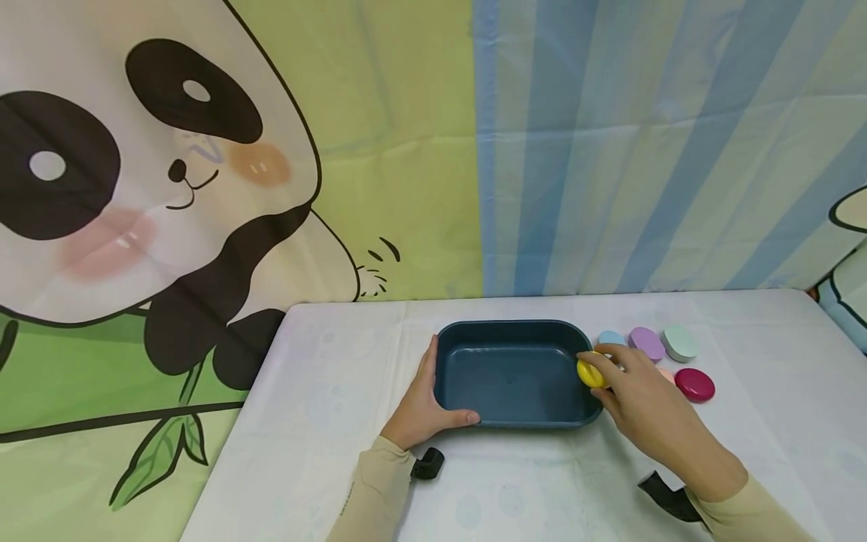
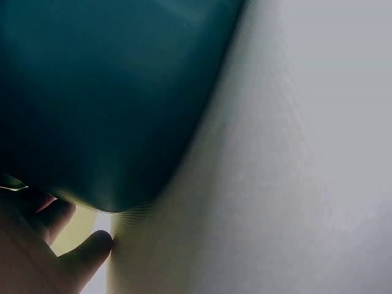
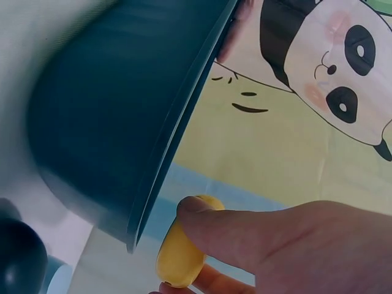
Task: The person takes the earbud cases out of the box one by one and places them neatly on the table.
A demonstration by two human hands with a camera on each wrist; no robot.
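A dark teal rectangular tray (image 1: 511,384) with rounded corners sits on the white-covered table. My left hand (image 1: 428,399) holds its near left corner, thumb along the front rim and fingers against the left side; the left wrist view shows fingers (image 2: 58,217) beside the tray wall. My right hand (image 1: 640,403) pinches a small round yellow disc (image 1: 591,370) between thumb and fingers, at the tray's right rim. In the right wrist view the yellow disc (image 3: 182,254) is held near the rim; its far face is hidden.
Right of the tray lie several similar discs: light blue (image 1: 611,338), purple (image 1: 646,344), mint green (image 1: 679,343), magenta (image 1: 695,385) and a peach one (image 1: 667,374) partly hidden by my right hand. A panda-printed curtain (image 1: 400,150) hangs behind the table.
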